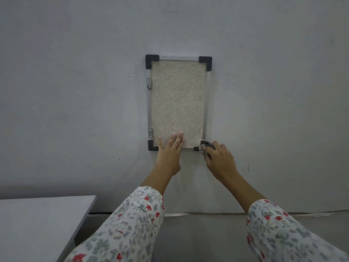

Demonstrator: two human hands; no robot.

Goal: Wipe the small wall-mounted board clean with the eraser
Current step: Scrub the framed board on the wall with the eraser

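Wiping about to begin: our left hand (171, 148) lies flat, steadying the board (177, 103); our right hand (219, 159) grips the eraser (207, 146) at its lower-right corner, ready to sweep upward

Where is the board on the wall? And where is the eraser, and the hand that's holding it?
board (177, 99): head view, middle of its speckled surface.
eraser (207, 145): head view, dark end poking past the fingers.
right hand (220, 158): head view, back of the hand.
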